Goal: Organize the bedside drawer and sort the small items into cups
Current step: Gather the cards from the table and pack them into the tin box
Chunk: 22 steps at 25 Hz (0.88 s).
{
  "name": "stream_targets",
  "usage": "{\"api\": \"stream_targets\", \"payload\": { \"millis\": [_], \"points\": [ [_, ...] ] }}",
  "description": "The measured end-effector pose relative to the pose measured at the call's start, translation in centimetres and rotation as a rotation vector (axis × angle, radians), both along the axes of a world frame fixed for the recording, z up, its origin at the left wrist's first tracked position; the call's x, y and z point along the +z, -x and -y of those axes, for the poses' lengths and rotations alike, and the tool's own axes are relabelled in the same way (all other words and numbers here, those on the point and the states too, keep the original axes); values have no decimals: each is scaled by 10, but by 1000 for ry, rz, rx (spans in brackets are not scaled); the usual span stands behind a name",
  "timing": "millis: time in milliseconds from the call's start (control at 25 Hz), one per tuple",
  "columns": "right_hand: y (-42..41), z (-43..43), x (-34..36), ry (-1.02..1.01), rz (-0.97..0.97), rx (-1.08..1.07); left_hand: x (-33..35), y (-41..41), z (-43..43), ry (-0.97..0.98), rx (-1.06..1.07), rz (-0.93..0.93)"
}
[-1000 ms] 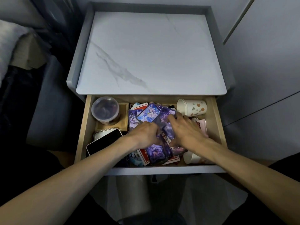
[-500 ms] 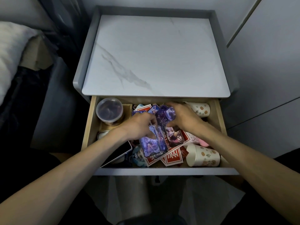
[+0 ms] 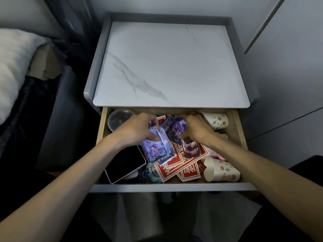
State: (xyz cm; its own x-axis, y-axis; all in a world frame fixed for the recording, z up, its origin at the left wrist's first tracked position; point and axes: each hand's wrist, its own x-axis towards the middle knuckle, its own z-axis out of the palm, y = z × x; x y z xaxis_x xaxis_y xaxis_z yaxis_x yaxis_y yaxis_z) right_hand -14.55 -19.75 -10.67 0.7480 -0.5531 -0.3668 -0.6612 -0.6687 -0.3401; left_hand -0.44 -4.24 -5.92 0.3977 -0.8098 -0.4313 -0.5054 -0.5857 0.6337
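Drawer (image 3: 171, 186) open under the marble top (image 3: 167, 67): left hand (image 3: 138, 130) pinches a purple card stack (image 3: 156, 149) mid-drawer, right hand (image 3: 194, 126) clutches loose purple cards (image 3: 176, 128). 2 paper cups (image 3: 222, 170) lie along the drawer's right side; bed (image 3: 12, 67) left of the drawer.

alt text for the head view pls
In an open drawer, the left hand holds a purple card stack and the right hand grips more purple cards. Red cards, a phone, two paper cups on their sides and a clear tub sit around them.

One head view only: wide lens is looking forward and steeply down, hovering close over the open drawer (image 3: 172, 186); nightstand (image 3: 174, 58) is filling centre frame, bed (image 3: 15, 67) showing at left.
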Motion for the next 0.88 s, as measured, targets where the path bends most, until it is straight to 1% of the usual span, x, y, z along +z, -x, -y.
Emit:
{"api": "stream_targets", "payload": {
  "millis": [80,160,320,360,400,480,520,560,640,720,800,840,880],
  "points": [
    [-3,-4,-3,38,21,28,2,-3,-3,21,17,20],
    [-3,-7,-3,59,55,28,3,-6,-8,43,36,-8],
    [-1,-6,-4,-13,76,23,18,-16,-14,81,116,-65],
    [-2,-7,-5,-40,87,39,23,-19,-14,134,176,-82],
    [-3,-8,-5,-57,97,60,31,-23,-15,224,279,-114],
    [-5,-10,-6,-55,112,88,46,-38,-16,428,562,-198],
    [-6,-11,-5,-59,115,85,51,-50,-16,500,698,-242],
    [-6,-12,-5,-63,119,78,51,-63,-14,547,813,-292],
    [-9,-12,-4,-72,115,66,44,-83,-8,567,942,-349],
    [-11,-13,-4,-65,114,74,33,-86,2,499,983,-312],
    [-12,-14,-4,-57,113,84,29,-80,10,440,964,-243],
    [-12,-15,-5,-49,113,90,29,-76,13,415,920,-157],
    [-11,-16,-5,-45,115,95,33,-69,13,366,840,4]
  ]
}}
